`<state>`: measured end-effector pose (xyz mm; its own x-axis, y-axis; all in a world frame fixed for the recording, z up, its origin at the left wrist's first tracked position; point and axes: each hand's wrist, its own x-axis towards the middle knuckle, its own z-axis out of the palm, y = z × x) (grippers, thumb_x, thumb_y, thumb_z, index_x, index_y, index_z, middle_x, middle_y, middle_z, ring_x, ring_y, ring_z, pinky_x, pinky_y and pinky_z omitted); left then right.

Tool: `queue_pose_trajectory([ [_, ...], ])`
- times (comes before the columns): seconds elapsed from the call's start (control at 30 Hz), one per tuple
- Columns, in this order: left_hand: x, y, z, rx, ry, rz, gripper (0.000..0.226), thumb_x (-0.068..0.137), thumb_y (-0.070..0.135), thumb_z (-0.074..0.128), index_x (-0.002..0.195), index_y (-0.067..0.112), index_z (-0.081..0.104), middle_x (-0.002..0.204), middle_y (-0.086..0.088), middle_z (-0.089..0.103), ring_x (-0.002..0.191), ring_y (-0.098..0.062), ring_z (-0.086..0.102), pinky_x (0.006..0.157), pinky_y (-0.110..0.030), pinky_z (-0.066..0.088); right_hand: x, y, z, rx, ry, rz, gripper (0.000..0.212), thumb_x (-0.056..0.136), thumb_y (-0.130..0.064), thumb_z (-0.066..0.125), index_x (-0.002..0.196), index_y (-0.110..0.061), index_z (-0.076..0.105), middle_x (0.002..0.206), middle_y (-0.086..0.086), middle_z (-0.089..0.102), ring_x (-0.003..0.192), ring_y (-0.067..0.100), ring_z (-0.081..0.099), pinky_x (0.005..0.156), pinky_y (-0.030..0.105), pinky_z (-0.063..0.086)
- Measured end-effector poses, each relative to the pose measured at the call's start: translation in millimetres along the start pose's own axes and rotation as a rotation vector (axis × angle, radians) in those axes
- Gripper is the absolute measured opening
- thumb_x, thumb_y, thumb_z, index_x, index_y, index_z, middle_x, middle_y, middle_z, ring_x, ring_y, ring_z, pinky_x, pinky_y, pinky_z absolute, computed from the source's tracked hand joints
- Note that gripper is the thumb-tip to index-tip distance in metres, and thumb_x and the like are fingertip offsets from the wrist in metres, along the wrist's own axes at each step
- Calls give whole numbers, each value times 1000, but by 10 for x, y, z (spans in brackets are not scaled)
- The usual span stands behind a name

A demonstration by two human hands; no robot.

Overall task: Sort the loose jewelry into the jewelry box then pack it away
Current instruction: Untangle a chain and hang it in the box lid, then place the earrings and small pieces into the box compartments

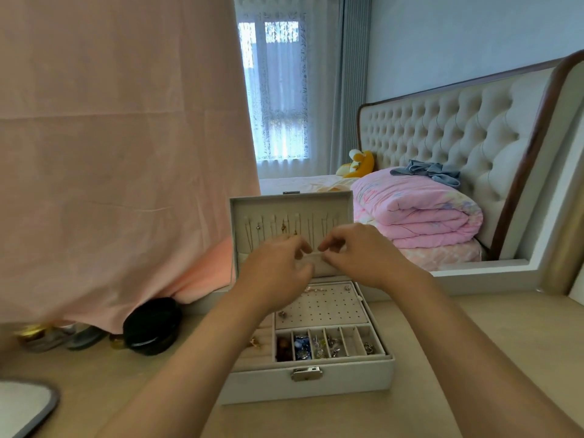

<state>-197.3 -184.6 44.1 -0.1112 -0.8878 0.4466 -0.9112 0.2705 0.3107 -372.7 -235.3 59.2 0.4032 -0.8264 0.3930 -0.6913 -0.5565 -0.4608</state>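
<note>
A pale grey jewelry box (268, 382) stands open on the table, its lid (240, 210) upright with several thin necklaces hanging inside. Small front compartments (328, 343) hold beads, rings and earrings, and behind them lies a perforated earring panel (325, 306). My left hand (278, 267) and my right hand (360, 254) are raised in front of the lid's lower pocket, fingertips close together. Both appear to pinch the pocket's edge (316, 256) or something fine there; I cannot make out which.
A round black case (151, 324) and several small jars (47, 338) sit at the left under a pink cloth (120, 153). A grey-rimmed tray corner (25, 406) shows at bottom left. Folded pink quilts (420, 210) lie on the bed behind.
</note>
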Motion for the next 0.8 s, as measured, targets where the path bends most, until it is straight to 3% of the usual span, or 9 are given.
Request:
queue_pose_trajectory([
  [0.1, -258, 54, -176, -22, 7, -4, 17, 95, 43, 56, 108, 34, 62, 97, 16, 61, 84, -1, 55, 68, -23, 48, -221, -187, -69, 94, -55, -43, 7, 86, -30, 71, 92, -32, 74, 87, -16, 68, 83, 0, 63, 79, 25, 54],
  [0.2, -585, 132, -310, -17, -24, 17, 11, 94, 43, 57, 99, 34, 61, 87, 16, 63, 73, 0, 57, 60, -21, 43, -521, -411, -99, 146, -130, -84, 5, 86, -30, 72, 86, -32, 76, 84, -15, 70, 81, 0, 65, 78, 24, 55],
  [0.37, -1191, 140, -411, 5, -140, -29, 11, 90, 43, 57, 92, 34, 63, 87, 14, 64, 77, -5, 59, 73, -37, 55, -1037, -688, 50, 128, -305, -91, 6, 87, -30, 72, 84, -34, 75, 84, -13, 70, 75, 1, 63, 68, 20, 51],
  [0.53, -1688, 16, -453, 16, -280, -64, 11, 92, 39, 60, 100, 34, 66, 94, 16, 63, 81, -2, 56, 76, -28, 52, -1391, -805, 312, 24, -473, -92, 9, 89, -30, 70, 96, -33, 75, 86, -19, 66, 81, -3, 60, 76, 18, 49],
  [0.8, -2161, -260, -500, -67, -412, -220, 17, 91, 28, 58, 102, 41, 62, 101, 19, 60, 89, -2, 58, 77, -19, 49, -1585, -1006, 742, -23, -541, -88, 18, 90, -27, 68, 106, -33, 73, 91, -16, 64, 85, 1, 60, 80, 20, 50],
])
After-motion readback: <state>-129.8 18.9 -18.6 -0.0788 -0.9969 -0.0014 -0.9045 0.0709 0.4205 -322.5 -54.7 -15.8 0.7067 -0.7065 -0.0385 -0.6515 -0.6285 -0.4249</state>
